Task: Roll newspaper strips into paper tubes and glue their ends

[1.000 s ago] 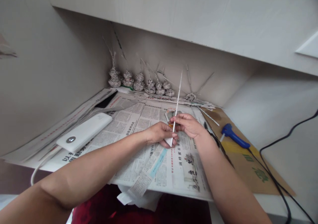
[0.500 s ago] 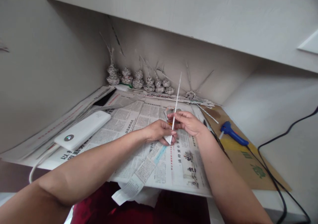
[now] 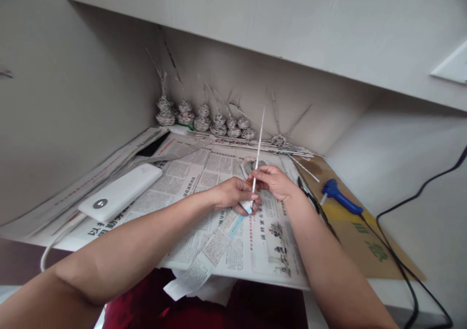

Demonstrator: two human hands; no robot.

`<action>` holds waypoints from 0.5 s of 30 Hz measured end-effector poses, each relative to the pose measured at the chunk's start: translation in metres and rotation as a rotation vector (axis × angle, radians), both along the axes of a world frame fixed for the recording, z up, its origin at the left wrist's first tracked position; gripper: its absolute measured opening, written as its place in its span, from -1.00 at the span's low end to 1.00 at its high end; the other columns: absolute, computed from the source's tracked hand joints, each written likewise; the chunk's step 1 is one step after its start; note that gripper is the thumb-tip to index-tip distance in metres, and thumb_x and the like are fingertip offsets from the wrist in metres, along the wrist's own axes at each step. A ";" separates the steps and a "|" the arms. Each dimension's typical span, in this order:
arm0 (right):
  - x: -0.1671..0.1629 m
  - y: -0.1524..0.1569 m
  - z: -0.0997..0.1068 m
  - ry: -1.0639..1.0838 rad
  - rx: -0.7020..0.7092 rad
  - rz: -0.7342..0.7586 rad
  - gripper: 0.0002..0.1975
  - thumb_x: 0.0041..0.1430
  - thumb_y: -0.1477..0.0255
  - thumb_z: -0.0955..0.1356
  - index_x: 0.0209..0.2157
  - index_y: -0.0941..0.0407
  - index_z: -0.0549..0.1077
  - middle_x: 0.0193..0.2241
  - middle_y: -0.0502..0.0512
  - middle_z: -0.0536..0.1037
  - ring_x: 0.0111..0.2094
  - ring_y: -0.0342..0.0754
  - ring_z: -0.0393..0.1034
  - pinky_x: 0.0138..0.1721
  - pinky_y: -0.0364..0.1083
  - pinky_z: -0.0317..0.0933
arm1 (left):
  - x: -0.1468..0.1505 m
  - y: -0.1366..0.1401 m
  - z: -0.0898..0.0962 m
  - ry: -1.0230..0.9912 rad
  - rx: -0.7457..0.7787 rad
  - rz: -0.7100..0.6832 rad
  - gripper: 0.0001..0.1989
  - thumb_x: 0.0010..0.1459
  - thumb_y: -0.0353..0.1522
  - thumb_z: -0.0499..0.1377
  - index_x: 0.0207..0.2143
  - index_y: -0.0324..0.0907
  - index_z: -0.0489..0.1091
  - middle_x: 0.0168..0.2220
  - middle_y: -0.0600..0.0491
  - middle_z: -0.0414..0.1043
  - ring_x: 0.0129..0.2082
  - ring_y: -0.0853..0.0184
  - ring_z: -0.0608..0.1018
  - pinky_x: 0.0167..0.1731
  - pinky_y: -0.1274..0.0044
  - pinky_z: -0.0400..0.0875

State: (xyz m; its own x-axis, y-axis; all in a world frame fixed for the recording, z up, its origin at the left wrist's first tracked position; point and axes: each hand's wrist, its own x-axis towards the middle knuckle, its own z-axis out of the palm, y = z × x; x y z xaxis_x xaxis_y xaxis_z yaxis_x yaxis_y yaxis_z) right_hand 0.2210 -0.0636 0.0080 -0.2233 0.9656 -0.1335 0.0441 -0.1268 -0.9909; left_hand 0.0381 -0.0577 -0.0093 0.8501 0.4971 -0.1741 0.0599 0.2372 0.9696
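Between my hands a thin rolled newspaper tube point(image 3: 260, 146) slants upward, its tip pointing toward the back wall. Its lower end widens into a loose newspaper strip point(image 3: 216, 246), which trails down toward me and over the table's front edge. My left hand point(image 3: 237, 193) pinches the low end of the tube, where the strip joins. Fingers of my right hand point(image 3: 273, 180) close round the tube a little higher up. Both hands are over the newspaper sheet point(image 3: 182, 173) spread on the table.
Several woven paper gourds point(image 3: 219, 124) line the back wall, beside a small woven piece with spokes point(image 3: 279, 139). Finished paper tubes point(image 3: 262, 146) lie before them. A white power bank point(image 3: 122, 190) is left; a blue glue gun point(image 3: 343, 197) rests on cardboard point(image 3: 383, 261) right, near scissors point(image 3: 310, 195).
My right hand has slid slightly down and left along the tube. The tube leans in nearly the same way, and the strip still trails from my left hand.
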 end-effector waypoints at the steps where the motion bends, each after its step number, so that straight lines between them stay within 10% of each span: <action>1: -0.002 0.002 -0.001 -0.029 0.006 -0.037 -0.70 -0.13 0.20 0.48 -0.49 0.17 0.51 -0.52 0.03 0.51 -0.57 -0.21 0.31 -0.54 -0.20 0.17 | 0.000 0.000 -0.001 -0.001 -0.003 0.004 -0.60 -0.06 -0.14 0.30 -0.32 -0.31 0.48 -0.35 -0.10 0.51 -0.37 0.31 0.55 -0.43 0.51 0.45; 8: 0.014 0.014 -0.005 -0.428 0.368 -0.435 -0.57 0.13 0.10 0.26 -0.31 0.17 0.55 -0.50 0.08 0.47 -0.55 -0.14 0.28 -0.51 -0.15 0.14 | 0.000 0.000 -0.001 -0.008 -0.018 0.021 -0.63 -0.02 -0.15 0.27 -0.30 -0.29 0.47 -0.36 -0.07 0.51 -0.37 0.32 0.55 -0.45 0.55 0.44; 15: 0.016 0.020 -0.027 -1.273 0.517 -0.336 -0.74 0.15 0.35 0.27 -0.22 0.09 0.55 -0.33 0.13 0.48 -0.32 -0.04 0.36 -0.29 -0.12 0.14 | 0.001 0.002 -0.007 -0.019 -0.048 0.013 -0.62 -0.04 -0.15 0.29 -0.27 -0.26 0.48 -0.33 -0.08 0.52 -0.33 0.28 0.56 -0.45 0.52 0.47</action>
